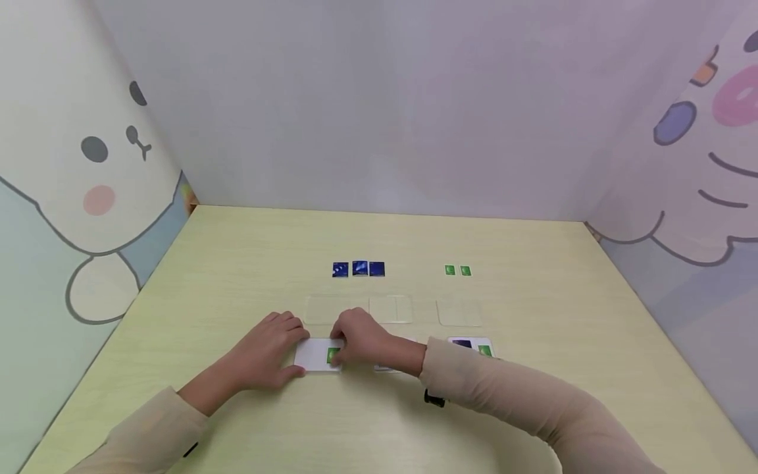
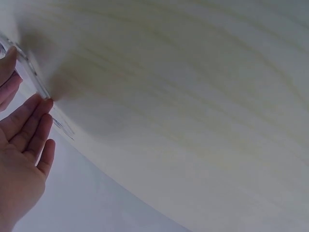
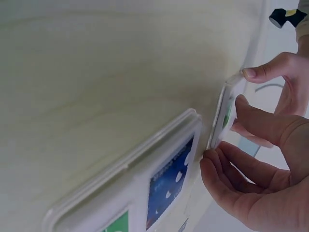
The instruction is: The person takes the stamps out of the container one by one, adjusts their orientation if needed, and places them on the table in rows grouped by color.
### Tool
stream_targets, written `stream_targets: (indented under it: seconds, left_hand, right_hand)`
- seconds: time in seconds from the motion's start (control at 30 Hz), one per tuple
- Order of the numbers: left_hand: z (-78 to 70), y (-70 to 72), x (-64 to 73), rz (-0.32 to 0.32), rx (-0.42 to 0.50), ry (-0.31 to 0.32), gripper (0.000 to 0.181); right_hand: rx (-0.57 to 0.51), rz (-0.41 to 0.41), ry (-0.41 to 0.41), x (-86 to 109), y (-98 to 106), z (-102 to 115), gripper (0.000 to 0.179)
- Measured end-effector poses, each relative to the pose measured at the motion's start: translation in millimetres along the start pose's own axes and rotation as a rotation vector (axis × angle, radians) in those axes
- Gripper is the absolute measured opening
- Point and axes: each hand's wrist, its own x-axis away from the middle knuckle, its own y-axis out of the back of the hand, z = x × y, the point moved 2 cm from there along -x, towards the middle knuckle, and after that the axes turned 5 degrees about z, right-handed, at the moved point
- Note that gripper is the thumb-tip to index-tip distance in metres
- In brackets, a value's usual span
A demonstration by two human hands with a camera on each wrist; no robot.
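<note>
A flat white case (image 1: 312,356) with a clear rim lies in front of me, a small green stamp-like card (image 1: 332,355) at its right end. My left hand (image 1: 269,352) holds the left end, thumb and index finger at its two corners. At the right end is my right hand (image 1: 361,339), its thumb by the green card and its curled fingers at the case's far edge. In the right wrist view the right hand (image 3: 263,164) and left hand (image 3: 285,82) grip the case (image 3: 223,113) from opposite ends. Fingertips of the left hand (image 2: 29,145) touch the edge in the left wrist view.
Another white case (image 1: 387,368) lies partly under my right forearm. Farther right, a case (image 1: 470,343) bears a blue and a green card. Clear plastic covers (image 1: 337,309) lie behind, then blue cards (image 1: 360,268) and two green cards (image 1: 458,270). Printed walls surround the table.
</note>
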Motion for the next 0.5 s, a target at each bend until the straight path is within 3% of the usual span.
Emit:
stream_targets:
  seconds: [0.23, 0.5]
  left_hand:
    - [0.4, 0.6, -0.1, -0.001, -0.005, -0.005, 0.046]
    - [0.3, -0.7, 0.0, -0.007, -0.004, -0.005, 0.047]
  right_hand:
    - [0.036, -0.057, 0.006, 1.6, -3.3, 2.2, 0.03]
    - [-0.061, -0.079, -0.014, 0.6, -2.1, -1.9, 0.027]
